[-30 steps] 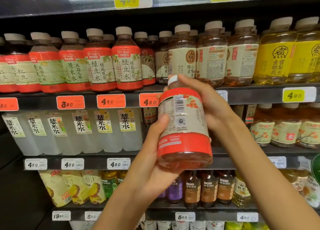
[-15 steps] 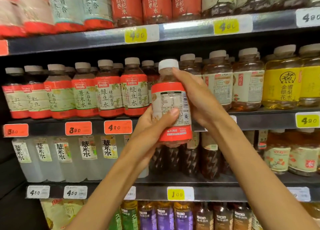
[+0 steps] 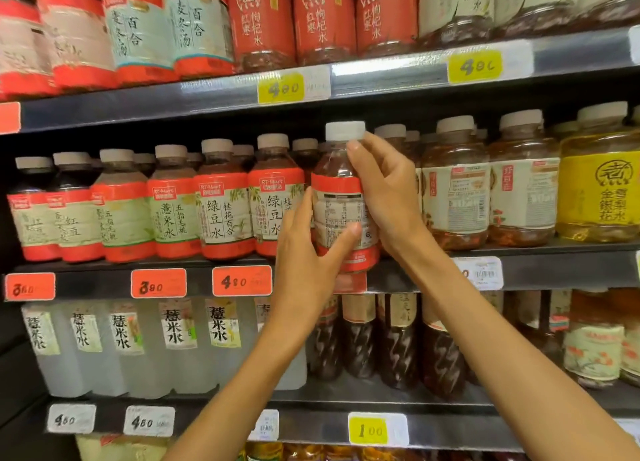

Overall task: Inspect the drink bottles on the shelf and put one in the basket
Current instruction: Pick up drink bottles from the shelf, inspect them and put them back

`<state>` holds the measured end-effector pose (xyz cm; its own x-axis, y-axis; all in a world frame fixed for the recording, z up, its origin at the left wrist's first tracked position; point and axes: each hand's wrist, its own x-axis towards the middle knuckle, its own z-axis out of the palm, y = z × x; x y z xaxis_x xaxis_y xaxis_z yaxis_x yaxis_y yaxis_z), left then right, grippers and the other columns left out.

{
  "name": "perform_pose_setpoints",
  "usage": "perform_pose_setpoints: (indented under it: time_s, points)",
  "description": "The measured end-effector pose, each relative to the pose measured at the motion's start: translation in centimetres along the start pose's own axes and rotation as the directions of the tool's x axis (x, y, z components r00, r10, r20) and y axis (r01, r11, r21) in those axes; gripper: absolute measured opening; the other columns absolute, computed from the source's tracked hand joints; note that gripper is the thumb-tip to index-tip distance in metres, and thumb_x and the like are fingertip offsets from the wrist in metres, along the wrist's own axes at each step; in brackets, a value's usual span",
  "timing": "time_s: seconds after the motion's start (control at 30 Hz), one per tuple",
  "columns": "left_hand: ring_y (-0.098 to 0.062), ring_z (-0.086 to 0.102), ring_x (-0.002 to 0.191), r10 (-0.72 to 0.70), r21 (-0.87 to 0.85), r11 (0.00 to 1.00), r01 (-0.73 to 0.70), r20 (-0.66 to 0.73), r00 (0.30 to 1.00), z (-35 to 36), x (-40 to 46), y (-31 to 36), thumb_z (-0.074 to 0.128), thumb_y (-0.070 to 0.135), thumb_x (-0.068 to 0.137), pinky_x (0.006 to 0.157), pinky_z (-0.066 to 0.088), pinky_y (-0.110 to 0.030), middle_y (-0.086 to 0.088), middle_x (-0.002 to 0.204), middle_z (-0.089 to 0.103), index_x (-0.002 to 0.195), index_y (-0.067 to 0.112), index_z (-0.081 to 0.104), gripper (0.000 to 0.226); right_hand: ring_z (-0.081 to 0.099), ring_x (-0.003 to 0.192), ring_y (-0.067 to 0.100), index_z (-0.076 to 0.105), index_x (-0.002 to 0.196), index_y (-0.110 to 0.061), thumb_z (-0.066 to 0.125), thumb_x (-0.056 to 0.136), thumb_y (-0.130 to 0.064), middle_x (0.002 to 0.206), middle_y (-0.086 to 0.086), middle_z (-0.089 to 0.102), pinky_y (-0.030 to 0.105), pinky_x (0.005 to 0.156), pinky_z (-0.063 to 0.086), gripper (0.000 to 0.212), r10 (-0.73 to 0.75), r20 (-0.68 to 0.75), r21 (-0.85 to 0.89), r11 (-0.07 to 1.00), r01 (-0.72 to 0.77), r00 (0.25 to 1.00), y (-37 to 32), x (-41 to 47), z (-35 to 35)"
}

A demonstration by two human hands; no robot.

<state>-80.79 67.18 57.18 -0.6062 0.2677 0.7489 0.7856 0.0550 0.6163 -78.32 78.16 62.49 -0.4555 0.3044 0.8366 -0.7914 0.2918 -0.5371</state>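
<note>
A drink bottle [image 3: 341, 200] with a white cap, red label bands and dark red liquid stands upright at the front edge of the middle shelf [image 3: 540, 273], its printed back label facing me. My right hand [image 3: 384, 190] grips it from the right, fingers curled round the neck and shoulder. My left hand [image 3: 308, 252] holds its lower left side, thumb across the label. No basket is in view.
Rows of red-labelled bottles [image 3: 221, 200] fill the middle shelf to the left; brown [image 3: 453, 190] and yellow bottles [image 3: 599, 183] stand to the right. The upper shelf [image 3: 398, 76] and the lower shelf with clear and dark bottles are packed. Price tags [image 3: 242, 280] line the edges.
The bottle has gone from tilted and close to me to upright and farther out, at the middle shelf's edge. Both hands moved forward with it; my view rose.
</note>
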Motion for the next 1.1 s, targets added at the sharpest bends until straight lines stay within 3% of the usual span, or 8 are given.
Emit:
perform_pose_setpoints:
  time_s: [0.1,0.3,0.4,0.57,0.7,0.83,1.0,1.1]
  points:
    - [-0.012,0.046,0.122,0.041,0.166,0.986,-0.025,-0.096,0.994,0.1,0.0,-0.7,0.063,0.041,0.085,0.105,0.041,-0.035,0.002,0.131,0.047,0.144,0.023,0.039,0.066,0.066,0.098,0.019,0.058,0.113,-0.025,0.055,0.097,-0.015,0.102,0.001,0.068,0.037,0.087,0.055,0.019,-0.064,-0.059,-0.075,0.995,0.06,0.996,0.8,0.1,0.4]
    - [0.0,0.042,0.11,0.149,0.215,0.972,-0.096,-0.247,0.958,0.8,-0.4,-1.9,0.059,0.03,0.092,0.095,0.037,-0.013,0.006,0.123,0.047,0.135,0.018,0.043,0.047,0.055,0.115,0.012,0.038,0.13,-0.023,0.056,0.095,-0.031,0.124,0.001,0.055,0.031,0.095,0.049,0.04,-0.083,-0.127,-0.172,0.983,0.06,0.988,2.4,0.2,2.2]
    - [-0.009,0.045,0.114,0.178,0.278,0.956,-0.096,-0.284,0.942,1.0,-0.2,-2.3,0.055,0.028,0.095,0.101,0.039,-0.026,0.001,0.124,0.049,0.135,0.013,0.045,0.044,0.046,0.12,0.013,0.035,0.136,-0.016,0.049,0.098,-0.036,0.131,0.002,0.047,0.025,0.096,0.042,0.046,-0.127,-0.083,-0.354,0.931,0.09,0.988,2.8,0.4,2.6]
    - [-0.025,0.041,0.127,0.189,0.479,0.874,-0.076,-0.192,0.963,1.2,0.0,-2.5,0.048,0.039,0.09,0.109,0.032,-0.038,-0.013,0.137,0.048,0.145,0.004,0.034,0.066,0.031,0.13,0.012,0.022,0.148,-0.01,0.037,0.102,-0.036,0.143,0.006,0.038,0.018,0.099,0.023,0.055,-0.082,0.045,-0.596,0.797,0.093,0.996,2.8,1.2,2.0]
    - [-0.032,0.047,0.114,0.204,0.617,0.784,-0.073,-0.144,0.968,1.2,0.0,-2.6,0.069,0.047,0.077,0.096,0.04,-0.038,-0.021,0.128,0.048,0.145,0.0,0.032,0.09,0.043,0.124,0.012,0.022,0.151,-0.017,0.038,0.102,-0.037,0.134,0.003,0.051,0.02,0.095,0.033,0.056,-0.063,0.188,-0.694,0.698,0.178,0.98,2.1,1.2,-0.2]
    - [-0.027,0.048,0.108,0.151,0.587,0.807,-0.07,-0.09,0.985,0.3,0.9,-3.0,0.07,0.052,0.074,0.095,0.041,-0.038,-0.014,0.119,0.049,0.149,0.007,0.027,0.097,0.04,0.123,0.012,0.017,0.153,-0.015,0.042,0.101,-0.037,0.133,0.007,0.052,0.004,0.082,0.025,0.061,-0.092,0.249,-0.715,0.653,0.247,0.964,1.8,0.8,-1.4]
    - [-0.022,0.046,0.12,0.143,0.548,0.834,-0.063,-0.105,0.984,0.4,0.7,-3.0,0.072,0.047,0.077,0.103,0.036,-0.036,-0.006,0.13,0.051,0.15,0.012,0.023,0.095,0.029,0.104,0.021,0.05,0.135,-0.002,0.055,0.093,-0.044,0.108,0.022,0.066,0.034,0.087,0.025,0.06,-0.378,0.233,-0.914,0.23,0.334,0.896,1.5,1.1,-1.3]
    - [-0.023,0.052,0.114,0.188,0.552,0.83,-0.082,-0.138,0.972,0.5,0.5,-3.2,0.074,0.036,0.079,0.096,0.041,-0.035,-0.006,0.123,0.058,0.137,0.011,0.045,0.07,0.034,0.109,0.02,0.05,0.134,-0.01,0.055,0.091,-0.05,0.115,0.015,0.064,0.034,0.093,0.023,0.059,-0.262,0.246,-0.901,0.294,0.319,0.933,2.1,1.2,-1.9]
